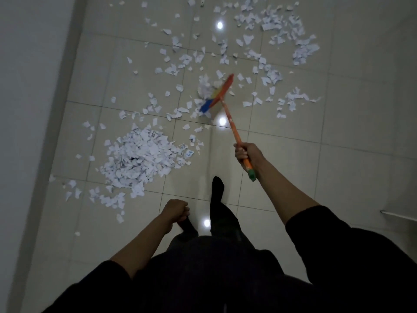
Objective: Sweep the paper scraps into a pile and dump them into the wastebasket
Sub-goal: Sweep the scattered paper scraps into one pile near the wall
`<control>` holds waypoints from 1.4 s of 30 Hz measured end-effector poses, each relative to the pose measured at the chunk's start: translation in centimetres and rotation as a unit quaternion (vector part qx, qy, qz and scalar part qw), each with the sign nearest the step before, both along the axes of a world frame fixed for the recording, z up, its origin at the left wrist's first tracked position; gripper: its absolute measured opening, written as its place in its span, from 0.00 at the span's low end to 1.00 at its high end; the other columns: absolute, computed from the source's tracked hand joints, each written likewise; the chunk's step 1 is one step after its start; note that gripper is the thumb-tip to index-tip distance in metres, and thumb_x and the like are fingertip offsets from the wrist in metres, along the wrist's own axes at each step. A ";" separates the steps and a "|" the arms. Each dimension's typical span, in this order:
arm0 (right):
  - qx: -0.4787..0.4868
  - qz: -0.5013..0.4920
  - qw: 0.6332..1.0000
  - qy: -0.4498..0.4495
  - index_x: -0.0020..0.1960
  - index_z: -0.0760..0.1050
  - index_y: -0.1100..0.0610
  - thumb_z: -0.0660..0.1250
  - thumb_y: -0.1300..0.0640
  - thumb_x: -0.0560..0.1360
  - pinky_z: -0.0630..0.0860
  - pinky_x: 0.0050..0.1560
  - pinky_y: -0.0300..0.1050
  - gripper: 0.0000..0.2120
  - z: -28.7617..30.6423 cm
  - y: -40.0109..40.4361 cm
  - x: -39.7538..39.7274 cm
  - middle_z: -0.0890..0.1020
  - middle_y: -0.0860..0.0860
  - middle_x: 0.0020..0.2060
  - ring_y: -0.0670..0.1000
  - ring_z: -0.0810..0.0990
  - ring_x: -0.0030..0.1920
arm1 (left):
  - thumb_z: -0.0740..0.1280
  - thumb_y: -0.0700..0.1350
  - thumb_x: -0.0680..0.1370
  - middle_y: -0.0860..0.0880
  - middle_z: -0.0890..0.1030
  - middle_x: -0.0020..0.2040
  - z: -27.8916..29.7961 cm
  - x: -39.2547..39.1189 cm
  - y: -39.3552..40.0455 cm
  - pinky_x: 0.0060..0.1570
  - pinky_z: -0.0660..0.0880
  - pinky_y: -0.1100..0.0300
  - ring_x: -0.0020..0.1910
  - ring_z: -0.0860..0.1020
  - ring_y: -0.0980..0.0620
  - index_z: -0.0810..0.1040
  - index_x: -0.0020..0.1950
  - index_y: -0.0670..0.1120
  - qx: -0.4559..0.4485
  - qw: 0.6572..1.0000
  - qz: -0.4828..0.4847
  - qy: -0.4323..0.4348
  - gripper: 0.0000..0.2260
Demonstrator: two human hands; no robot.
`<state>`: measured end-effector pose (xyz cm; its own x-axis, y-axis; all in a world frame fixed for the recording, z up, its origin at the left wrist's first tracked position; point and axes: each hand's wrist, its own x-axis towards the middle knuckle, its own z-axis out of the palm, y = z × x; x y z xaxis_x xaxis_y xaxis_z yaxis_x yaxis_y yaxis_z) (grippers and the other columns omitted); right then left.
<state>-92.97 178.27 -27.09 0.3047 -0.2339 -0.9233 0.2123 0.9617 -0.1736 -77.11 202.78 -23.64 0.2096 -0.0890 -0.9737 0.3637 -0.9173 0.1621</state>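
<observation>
The right hand grips the orange broom near its handle end; the left hand is curled and holds nothing. Short low strokes should drag the 1 small clump (blurred) toward the pile at left. No wastebasket shows.
</observation>
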 end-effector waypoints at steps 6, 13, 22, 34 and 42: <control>-0.106 0.187 0.971 0.102 0.47 0.67 0.61 0.54 0.66 0.79 0.58 0.16 0.33 0.05 3.0 4.1 5.2 0.65 0.51 0.28 0.43 0.61 0.18 | 0.62 0.38 0.80 0.45 0.78 0.39 1.2 1.3 2.3 0.39 0.76 0.60 0.36 0.77 0.51 0.75 0.48 0.39 -0.055 0.995 0.089 0.004 0.04; -0.174 0.429 0.872 0.160 0.42 0.68 0.61 0.57 0.65 0.77 0.61 0.19 0.33 0.05 7.1 13.8 9.4 0.69 0.53 0.29 0.44 0.64 0.17 | 0.63 0.39 0.80 0.44 0.78 0.40 1.7 2.3 7.2 0.42 0.76 0.58 0.37 0.77 0.50 0.75 0.52 0.37 -0.095 0.970 0.225 0.014 0.06; -0.232 0.691 0.680 0.083 0.43 0.73 0.62 0.59 0.53 0.80 0.68 0.23 0.35 0.14 10.2 28.3 12.5 0.73 0.53 0.29 0.47 0.69 0.25 | 0.68 0.56 0.76 0.43 0.80 0.48 1.6 2.8 15.8 0.51 0.79 0.52 0.46 0.80 0.47 0.76 0.56 0.42 -0.160 0.916 0.348 0.118 0.19; -0.242 0.847 0.472 -0.034 0.52 0.74 0.64 0.62 0.50 0.79 0.75 0.31 0.38 0.16 11.0 40.9 15.7 0.80 0.56 0.39 0.50 0.79 0.33 | 0.58 0.33 0.77 0.41 0.79 0.38 0.8 4.9 29.8 0.35 0.76 0.56 0.36 0.78 0.47 0.73 0.47 0.35 -0.100 0.852 0.514 -0.024 0.06; -0.257 0.814 0.520 0.038 0.60 0.73 0.64 0.61 0.52 0.81 0.77 0.37 0.42 0.16 9.5 38.6 15.4 0.80 0.57 0.46 0.51 0.79 0.39 | 0.59 0.35 0.79 0.42 0.75 0.37 -0.7 7.7 41.0 0.35 0.78 0.56 0.35 0.76 0.49 0.68 0.56 0.36 -0.094 0.793 0.601 -0.035 0.07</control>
